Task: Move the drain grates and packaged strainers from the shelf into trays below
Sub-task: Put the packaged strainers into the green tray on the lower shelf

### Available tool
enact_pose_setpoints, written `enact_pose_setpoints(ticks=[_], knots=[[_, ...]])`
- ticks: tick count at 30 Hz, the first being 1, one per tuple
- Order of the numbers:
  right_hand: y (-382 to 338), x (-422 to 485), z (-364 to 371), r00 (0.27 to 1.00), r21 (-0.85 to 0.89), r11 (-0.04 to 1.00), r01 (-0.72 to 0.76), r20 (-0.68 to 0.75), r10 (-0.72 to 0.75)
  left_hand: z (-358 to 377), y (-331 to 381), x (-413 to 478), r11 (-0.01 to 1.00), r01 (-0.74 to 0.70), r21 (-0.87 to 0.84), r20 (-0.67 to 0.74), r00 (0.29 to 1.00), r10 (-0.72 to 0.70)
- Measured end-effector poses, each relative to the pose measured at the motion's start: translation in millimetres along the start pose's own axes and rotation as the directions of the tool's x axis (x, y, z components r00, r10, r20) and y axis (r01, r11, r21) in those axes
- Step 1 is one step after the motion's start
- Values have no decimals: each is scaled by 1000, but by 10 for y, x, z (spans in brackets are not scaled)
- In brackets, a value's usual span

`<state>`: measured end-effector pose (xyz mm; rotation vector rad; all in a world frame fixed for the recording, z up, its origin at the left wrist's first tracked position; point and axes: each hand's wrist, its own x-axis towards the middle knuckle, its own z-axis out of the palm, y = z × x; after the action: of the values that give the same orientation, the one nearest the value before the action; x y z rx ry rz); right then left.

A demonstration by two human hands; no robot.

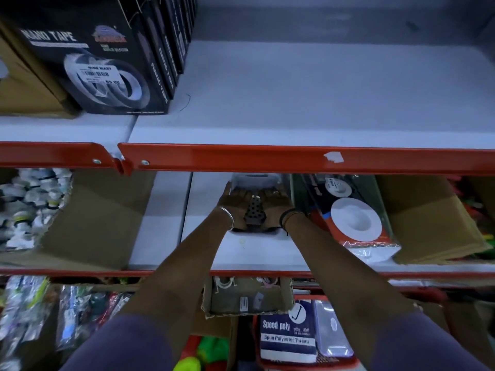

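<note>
Both my arms reach into the middle shelf (pixel 257 253). My left hand (pixel 232 203) and my right hand (pixel 277 202) lie side by side over a small pile of drain grates (pixel 254 211), gripping it from both sides. One perforated dark metal grate shows between the hands. A clear plastic strainer package (pixel 254 180) sits just behind the fingers, partly hidden by the red shelf rail. Under the shelf, an open cardboard tray (pixel 214 309) holds small packaged items.
A red rail (pixel 267 159) fronts the bare upper shelf. Black nano tape boxes (pixel 101 62) stand at the upper left. Packaged white fittings (pixel 356 220) lean right of my hands, with cardboard boxes (pixel 101 223) on either side. A red tray (pixel 308 366) with thread boxes sits lower right.
</note>
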<state>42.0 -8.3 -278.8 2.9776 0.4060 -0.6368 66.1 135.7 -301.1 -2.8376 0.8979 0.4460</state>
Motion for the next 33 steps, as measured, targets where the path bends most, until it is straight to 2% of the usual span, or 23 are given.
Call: enact_pose_setpoints(ticks=[3,5,7,9,12,17,18,20,21,23,25,26,28,29,31,33], knots=[[-9,-16,-7,1000,-56,998,3,16,-2,53,-32,15,998,-23,54,-6,1000,24],[7,0,-33,999,-7,1000,-2,41,2,57,-63,16,998,-29,48,29,999,27],[22,30,-39,1000,23,1000,-17,22,17,64,-89,40,998,-52,41,49,998,50],[10,48,4,999,-21,999,-34,-5,34,59,-85,58,998,-55,21,46,997,54],[-22,66,103,999,-112,993,-46,-25,44,-7,-44,43,1000,-15,-14,58,998,15],[32,63,91,1000,-159,987,-11,-17,8,-111,0,23,999,37,11,114,993,-38],[48,17,68,999,-78,997,13,-40,-16,-104,-22,19,999,36,9,155,987,-37],[95,-162,-65,995,279,959,42,-101,-14,-161,-58,-34,997,52,-60,170,985,-41],[159,-263,-131,990,457,888,53,-141,14,-218,-54,-87,991,61,-117,129,991,-46],[344,-490,-243,960,630,775,49,-244,138,-384,25,-202,964,66,-257,-51,995,-82],[632,-698,-272,896,657,753,-48,-305,323,-469,241,-253,880,10,-476,-263,953,-153],[817,-798,-249,857,654,745,-135,-300,418,-522,403,-263,805,-15,-594,-297,933,-202],[1149,-1009,-193,790,640,689,-341,-202,579,-604,795,-221,591,15,-806,-187,942,-279],[1298,-1110,-134,763,636,641,-429,-124,634,-703,1027,-255,513,59,-856,-93,959,-267],[1516,-1307,-29,734,654,545,-524,23,678,-889,1501,-325,427,177,-887,113,979,-170],[1598,-1400,73,769,739,439,-511,165,617,-926,1831,-323,360,285,-888,251,958,-139]])
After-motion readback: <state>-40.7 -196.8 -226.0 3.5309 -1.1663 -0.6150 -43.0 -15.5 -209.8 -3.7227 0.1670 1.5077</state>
